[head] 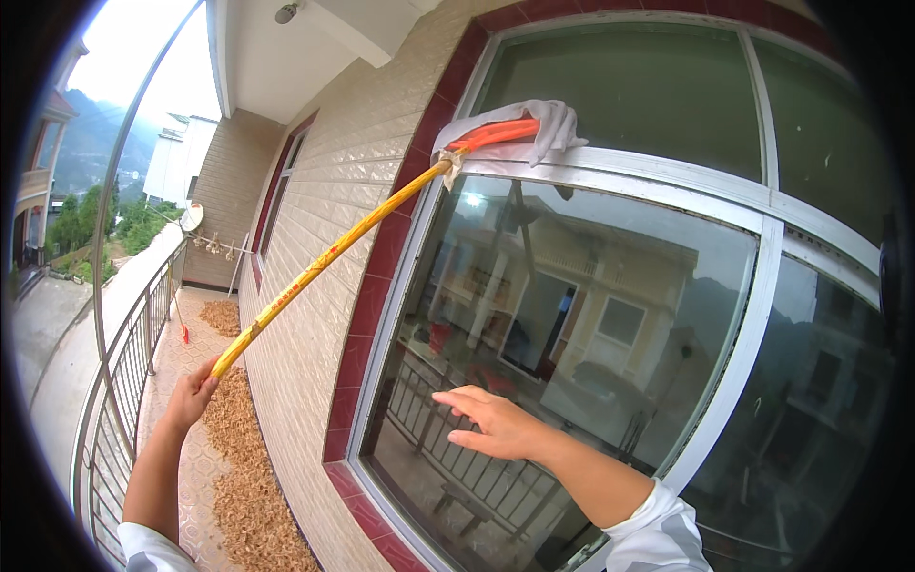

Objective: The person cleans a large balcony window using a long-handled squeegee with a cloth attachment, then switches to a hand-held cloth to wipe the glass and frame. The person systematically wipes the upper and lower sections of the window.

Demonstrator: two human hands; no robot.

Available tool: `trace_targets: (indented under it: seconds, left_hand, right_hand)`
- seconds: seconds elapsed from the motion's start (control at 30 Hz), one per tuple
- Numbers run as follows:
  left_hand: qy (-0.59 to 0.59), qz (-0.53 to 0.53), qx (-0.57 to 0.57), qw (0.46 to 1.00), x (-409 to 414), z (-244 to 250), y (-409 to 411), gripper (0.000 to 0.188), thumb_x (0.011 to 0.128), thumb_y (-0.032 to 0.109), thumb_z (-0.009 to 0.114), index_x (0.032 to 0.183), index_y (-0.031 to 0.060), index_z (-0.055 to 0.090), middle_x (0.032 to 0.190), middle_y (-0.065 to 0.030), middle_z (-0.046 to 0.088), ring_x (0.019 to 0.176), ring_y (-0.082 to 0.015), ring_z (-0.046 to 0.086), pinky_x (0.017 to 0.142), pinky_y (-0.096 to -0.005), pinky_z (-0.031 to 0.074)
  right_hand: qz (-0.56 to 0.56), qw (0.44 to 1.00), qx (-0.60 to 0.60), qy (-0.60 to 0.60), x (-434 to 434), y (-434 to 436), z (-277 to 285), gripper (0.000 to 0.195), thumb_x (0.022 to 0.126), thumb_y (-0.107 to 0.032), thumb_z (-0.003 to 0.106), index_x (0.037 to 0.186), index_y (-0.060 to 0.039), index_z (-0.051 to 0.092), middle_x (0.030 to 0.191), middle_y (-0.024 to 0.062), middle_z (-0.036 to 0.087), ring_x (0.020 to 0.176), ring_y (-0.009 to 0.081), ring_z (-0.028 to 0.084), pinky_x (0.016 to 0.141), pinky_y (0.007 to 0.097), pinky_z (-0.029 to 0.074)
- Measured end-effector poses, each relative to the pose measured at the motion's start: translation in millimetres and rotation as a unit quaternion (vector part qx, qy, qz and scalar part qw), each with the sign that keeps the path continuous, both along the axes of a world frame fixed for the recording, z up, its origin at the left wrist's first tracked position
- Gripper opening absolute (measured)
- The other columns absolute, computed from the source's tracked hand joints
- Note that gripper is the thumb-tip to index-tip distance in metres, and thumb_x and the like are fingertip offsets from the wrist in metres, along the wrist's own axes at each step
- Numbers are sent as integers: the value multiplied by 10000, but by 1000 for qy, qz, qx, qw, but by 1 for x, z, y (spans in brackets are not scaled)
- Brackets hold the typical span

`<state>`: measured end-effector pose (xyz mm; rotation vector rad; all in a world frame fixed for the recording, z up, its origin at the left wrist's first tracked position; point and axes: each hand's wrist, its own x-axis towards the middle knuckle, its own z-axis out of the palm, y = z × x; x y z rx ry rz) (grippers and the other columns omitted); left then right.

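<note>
My left hand (191,393) grips the lower end of a long yellow pole (314,268), which slants up to the right. An orange plastic head (504,133) sits at the pole's top, with a pale cloth (557,125) draped over it. Cloth and head rest at the upper left of the window, by the white metal crossbar (643,179). My right hand (493,422) holds nothing; its fingers are spread in front of the lower window pane (572,300). Whether it touches the glass I cannot tell.
Dried brownish pieces (250,472) lie spread on the tiled balcony floor along the wall. A metal railing (136,336) runs down the left side. Farther back, a thing with a red end (185,334) stands by the railing. Dark red tiles (372,293) frame the window.
</note>
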<state>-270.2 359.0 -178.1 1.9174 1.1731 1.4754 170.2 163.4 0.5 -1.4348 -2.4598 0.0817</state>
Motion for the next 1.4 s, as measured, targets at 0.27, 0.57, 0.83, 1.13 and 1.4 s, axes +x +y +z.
trace_targets:
  seconds: [0.27,0.57,0.83,1.13,1.4]
  left_hand:
    - [-27,67,186,980,59,82,60,397,951,163,548,1339,83,533,948,-124,669,862,-144,609,822,-298,476]
    - [-91,43,259,961,156,300,132,406,948,274,562,1303,77,551,1032,-232,670,946,-226,668,842,-339,494]
    - [-106,29,68,992,141,251,153,415,977,378,496,1382,289,504,524,18,342,372,-112,356,326,-302,338]
    - [-61,-34,-8,998,138,55,-12,443,993,187,507,1429,140,444,855,-85,634,701,-127,557,604,-283,476]
    - [-87,-159,-30,983,187,33,-124,646,868,89,549,1477,177,349,735,-103,632,609,-165,609,560,-307,498]
  right_hand:
    - [63,990,75,-105,-4,-28,-2,579,892,-207,627,1412,-103,395,1379,129,410,1225,311,469,994,390,441]
    - [-127,983,60,-122,56,-101,1,543,919,-222,594,1414,-124,394,1397,106,390,1246,297,452,1003,391,429]
    - [-148,985,26,-89,76,-90,-7,530,917,-221,596,1405,-121,413,1400,111,390,1223,293,477,989,389,438]
    - [-40,998,28,-40,48,-40,-19,507,912,-231,609,1374,-87,458,1356,141,454,1142,269,550,904,354,492]
    - [18,854,-149,498,-91,107,-49,621,923,-327,638,1380,-19,352,1131,113,607,939,173,616,833,315,500]
